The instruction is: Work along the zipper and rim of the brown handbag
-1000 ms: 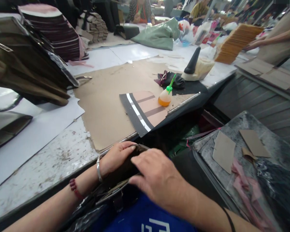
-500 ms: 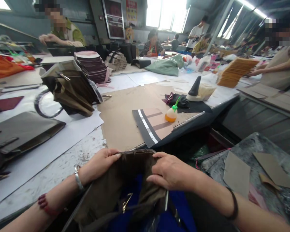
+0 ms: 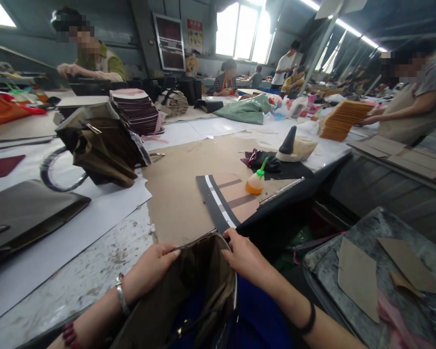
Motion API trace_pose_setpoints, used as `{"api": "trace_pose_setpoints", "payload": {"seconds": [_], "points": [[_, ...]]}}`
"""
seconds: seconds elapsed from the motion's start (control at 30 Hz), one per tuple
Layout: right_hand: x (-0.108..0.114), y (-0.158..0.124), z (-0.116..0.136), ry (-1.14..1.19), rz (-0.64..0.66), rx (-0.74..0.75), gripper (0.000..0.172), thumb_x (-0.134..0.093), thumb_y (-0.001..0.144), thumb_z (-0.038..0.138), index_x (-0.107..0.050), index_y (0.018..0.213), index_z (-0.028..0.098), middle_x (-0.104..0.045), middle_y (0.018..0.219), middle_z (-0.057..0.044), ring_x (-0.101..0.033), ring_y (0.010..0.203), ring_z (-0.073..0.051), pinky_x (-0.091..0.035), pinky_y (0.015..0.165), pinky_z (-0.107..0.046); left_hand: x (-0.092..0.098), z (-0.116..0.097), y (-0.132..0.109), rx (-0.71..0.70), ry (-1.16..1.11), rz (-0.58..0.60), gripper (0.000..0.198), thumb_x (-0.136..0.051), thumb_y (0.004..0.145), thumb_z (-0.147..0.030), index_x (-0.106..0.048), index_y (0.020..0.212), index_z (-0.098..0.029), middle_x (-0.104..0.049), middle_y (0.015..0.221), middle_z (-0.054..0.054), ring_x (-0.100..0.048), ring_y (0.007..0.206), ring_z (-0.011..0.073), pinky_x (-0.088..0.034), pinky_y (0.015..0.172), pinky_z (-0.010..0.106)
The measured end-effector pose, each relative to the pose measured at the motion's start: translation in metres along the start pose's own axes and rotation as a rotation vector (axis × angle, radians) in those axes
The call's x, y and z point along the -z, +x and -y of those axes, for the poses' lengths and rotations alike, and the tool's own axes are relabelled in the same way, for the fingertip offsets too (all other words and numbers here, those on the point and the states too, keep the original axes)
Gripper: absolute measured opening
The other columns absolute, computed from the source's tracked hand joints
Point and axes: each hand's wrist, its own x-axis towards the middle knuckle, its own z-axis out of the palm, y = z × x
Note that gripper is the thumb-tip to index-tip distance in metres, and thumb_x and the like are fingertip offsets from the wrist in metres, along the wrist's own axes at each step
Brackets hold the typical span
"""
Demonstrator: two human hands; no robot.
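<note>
A brown bag (image 3: 189, 295) lies open in my lap at the near table edge. My left hand (image 3: 150, 269) grips the left side of its top rim, fingers curled over the edge. On the right side of the rim my right hand (image 3: 245, 257) pinches the fabric. The bag's mouth gapes between both hands, showing a dark lining and a gold clasp inside. A striped black, white and tan panel (image 3: 227, 196) lies on the brown cardboard (image 3: 181, 189) just beyond my hands.
A small orange glue bottle (image 3: 256, 180) with a green nozzle stands by the panel. Finished brown bags (image 3: 101, 143) pile at left, a flat dark bag (image 3: 25, 213) nearer. A black cone (image 3: 287, 140) stands at the back. Cardboard scraps (image 3: 359, 276) lie on a grey surface at right. Other people work around.
The view has tilted up from the table to the room. My hands went from pressing the bag flat to gripping its rim, and the bag's mouth now stands wider.
</note>
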Motion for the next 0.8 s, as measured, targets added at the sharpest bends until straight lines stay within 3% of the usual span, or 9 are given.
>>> {"api": "trace_pose_setpoints", "payload": {"seconds": [0.1, 0.27, 0.47, 0.6, 0.8], "points": [[-0.001, 0.013, 0.002, -0.02, 0.091, -0.059, 0.019, -0.045, 0.071, 0.016, -0.051, 0.09, 0.017, -0.059, 0.077, -0.007, -0.057, 0.075, -0.021, -0.036, 0.058, -0.027, -0.001, -0.001, 0.002, 0.01, -0.015, 0.025, 0.041, -0.047, 0.065, -0.046, -0.065, 0.08, -0.013, -0.068, 0.078, 0.005, -0.06, 0.077, 0.0259, -0.046, 0.071, 0.032], [-0.01, 0.033, 0.006, -0.058, 0.055, -0.097, 0.017, -0.046, 0.072, 0.026, -0.054, 0.082, 0.014, -0.061, 0.082, -0.012, -0.057, 0.077, -0.025, -0.037, 0.06, -0.03, 0.0, -0.002, 0.004, -0.001, -0.008, 0.033, 0.041, -0.046, 0.066, -0.044, -0.065, 0.083, -0.012, -0.067, 0.079, 0.006, -0.059, 0.081, 0.0262, -0.045, 0.074, 0.032], [-0.012, 0.033, -0.018, 0.257, 0.147, 0.125, 0.019, -0.044, 0.072, 0.017, -0.061, 0.081, 0.017, -0.063, 0.081, -0.004, -0.057, 0.079, -0.017, -0.04, 0.066, -0.025, 0.007, 0.0, 0.008, 0.068, -0.072, 0.037, 0.041, -0.048, 0.063, -0.046, -0.064, 0.079, -0.013, -0.067, 0.075, 0.006, -0.06, 0.074, 0.0256, -0.046, 0.068, 0.031], [-0.016, 0.028, -0.031, 0.496, 0.226, 0.118, 0.024, -0.046, 0.072, 0.018, -0.06, 0.091, 0.014, -0.063, 0.086, -0.004, -0.056, 0.082, -0.017, -0.043, 0.069, -0.025, 0.008, -0.001, 0.011, 0.057, -0.029, 0.016, 0.036, -0.049, 0.061, -0.045, -0.065, 0.072, -0.015, -0.067, 0.075, 0.005, -0.06, 0.075, 0.0262, -0.046, 0.069, 0.031], [-0.021, 0.021, -0.037, 0.67, 0.309, 0.118, 0.029, -0.045, 0.071, 0.017, -0.06, 0.096, 0.013, -0.063, 0.087, -0.003, -0.055, 0.084, -0.018, -0.044, 0.072, -0.027, 0.006, 0.0, 0.012, 0.104, 0.022, -0.044, 0.036, -0.051, 0.057, -0.046, -0.066, 0.073, -0.017, -0.067, 0.07, 0.003, -0.06, 0.071, 0.025, -0.046, 0.064, 0.028]]}}
